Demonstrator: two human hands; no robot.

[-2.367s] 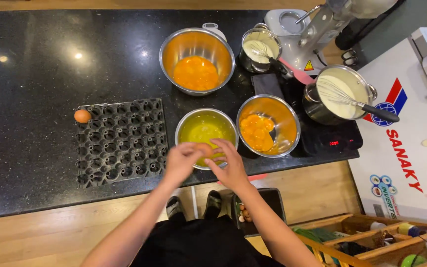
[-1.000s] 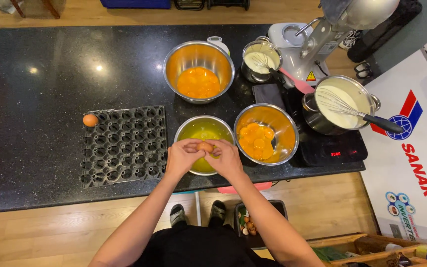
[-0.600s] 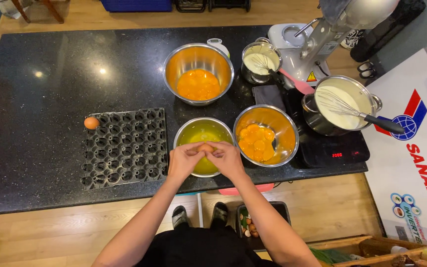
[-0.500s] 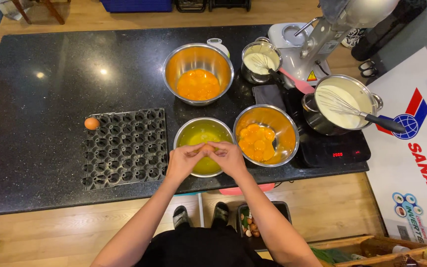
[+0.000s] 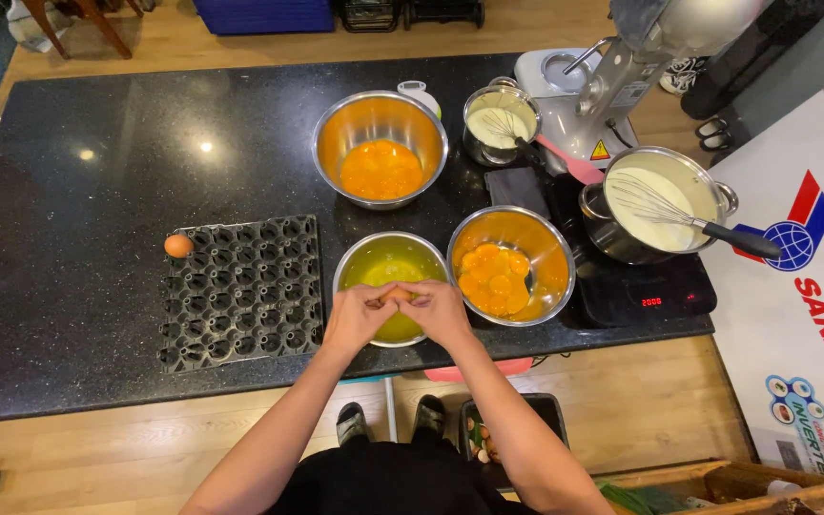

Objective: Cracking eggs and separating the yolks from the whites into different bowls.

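Left hand and right hand meet fingertip to fingertip, closed together on an egg held between them. The egg sits directly above the near bowl of clear egg white. Beyond, right, a bowl of yolks; left, a dark egg tray.

black counter | egg tray | three steel bowls | induction hob

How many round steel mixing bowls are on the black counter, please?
3: one with yolks at the back, one under the hands, one with yolks to its right.
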